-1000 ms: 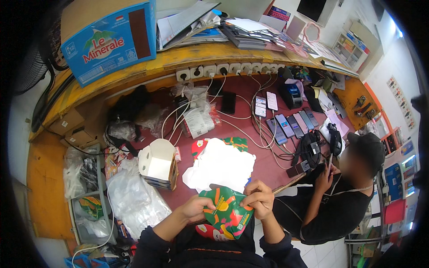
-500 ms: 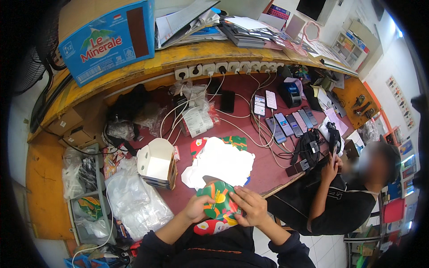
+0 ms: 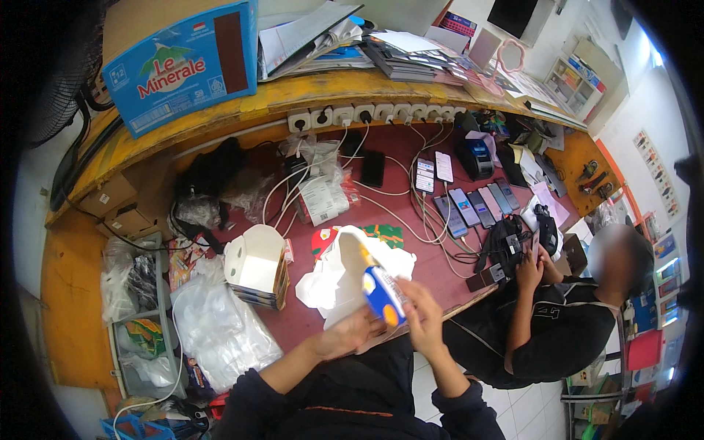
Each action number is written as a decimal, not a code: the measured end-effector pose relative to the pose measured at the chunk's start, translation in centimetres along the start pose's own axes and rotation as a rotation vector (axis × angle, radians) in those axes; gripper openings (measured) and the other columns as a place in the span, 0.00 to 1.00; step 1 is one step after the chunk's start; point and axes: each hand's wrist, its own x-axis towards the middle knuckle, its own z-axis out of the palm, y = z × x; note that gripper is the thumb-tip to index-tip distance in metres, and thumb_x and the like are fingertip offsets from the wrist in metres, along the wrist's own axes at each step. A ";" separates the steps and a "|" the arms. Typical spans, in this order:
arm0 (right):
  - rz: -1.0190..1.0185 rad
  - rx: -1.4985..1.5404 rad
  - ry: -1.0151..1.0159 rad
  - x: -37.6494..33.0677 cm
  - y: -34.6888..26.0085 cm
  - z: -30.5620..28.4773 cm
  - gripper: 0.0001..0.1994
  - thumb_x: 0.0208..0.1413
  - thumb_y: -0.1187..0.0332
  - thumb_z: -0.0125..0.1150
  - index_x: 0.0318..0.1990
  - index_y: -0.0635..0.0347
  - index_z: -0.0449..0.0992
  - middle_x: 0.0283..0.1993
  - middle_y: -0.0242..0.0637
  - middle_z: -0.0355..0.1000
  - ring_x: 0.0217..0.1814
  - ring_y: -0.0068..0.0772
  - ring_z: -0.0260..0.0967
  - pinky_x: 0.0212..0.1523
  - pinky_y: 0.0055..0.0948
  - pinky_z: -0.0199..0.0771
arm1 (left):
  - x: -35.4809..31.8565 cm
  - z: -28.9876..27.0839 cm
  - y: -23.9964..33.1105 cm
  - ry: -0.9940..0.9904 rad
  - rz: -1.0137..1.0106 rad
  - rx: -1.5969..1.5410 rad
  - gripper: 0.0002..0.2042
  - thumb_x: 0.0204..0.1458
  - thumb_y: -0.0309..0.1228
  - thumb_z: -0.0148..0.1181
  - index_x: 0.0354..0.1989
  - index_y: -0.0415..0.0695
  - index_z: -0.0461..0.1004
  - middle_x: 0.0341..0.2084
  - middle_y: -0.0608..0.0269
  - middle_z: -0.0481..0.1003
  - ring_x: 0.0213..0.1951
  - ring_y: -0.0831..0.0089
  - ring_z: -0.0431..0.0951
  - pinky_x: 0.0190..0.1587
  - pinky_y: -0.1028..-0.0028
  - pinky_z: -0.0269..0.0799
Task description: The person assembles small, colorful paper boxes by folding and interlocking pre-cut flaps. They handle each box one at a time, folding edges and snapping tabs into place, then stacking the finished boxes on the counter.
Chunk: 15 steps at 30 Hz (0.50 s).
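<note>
A partly folded cardboard food box, white inside with blue, yellow and orange print outside, is tilted up between my hands at the table's front edge. My right hand grips its printed right side, thumb and fingers closed on it. Under its lower edge, my left hand cups the box with the palm turned up; motion smears some of the fingers. Just beyond lie flat box blanks, white side up, with red and green printed corners showing. To their left stands a nested stack of folded boxes.
Clear plastic bags and a grey crate lie at the left. White charging cables cross the table to several phones. A co-worker in black sits at the right, holding a phone. A blue carton stands on the shelf.
The green and red printed blank in my hands is gone from view; a blue-printed box with its white inside showing is now there, raised and tilted. My left hand has turned palm up.
</note>
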 end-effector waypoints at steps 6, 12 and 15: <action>-0.112 -0.027 0.006 -1.5 -1.2 1.2 0.19 0.40 0.75 0.67 0.44 0.60 0.77 0.54 0.44 0.69 0.49 0.42 0.71 0.41 0.32 0.75 | -2.4 0.3 1.2 0.500 -0.401 0.453 0.27 0.50 0.26 0.58 0.59 0.39 0.59 0.50 0.59 0.70 0.50 0.70 0.71 0.53 0.70 0.67; -0.125 0.045 -0.210 0.5 -0.4 -0.9 0.29 0.45 0.67 0.65 0.58 0.61 0.67 0.60 0.47 0.64 0.63 0.49 0.58 0.62 0.40 0.56 | -3.5 0.2 2.3 0.294 -0.605 0.478 0.26 0.48 0.27 0.56 0.57 0.37 0.61 0.46 0.58 0.71 0.47 0.72 0.71 0.50 0.75 0.67; -0.020 0.223 -0.303 -0.4 -0.4 0.3 0.17 0.52 0.64 0.59 0.46 0.66 0.75 0.55 0.43 0.70 0.59 0.47 0.63 0.59 0.43 0.59 | -3.6 -0.4 3.4 0.391 -0.625 0.421 0.27 0.45 0.26 0.58 0.57 0.36 0.64 0.47 0.56 0.72 0.46 0.70 0.73 0.49 0.76 0.68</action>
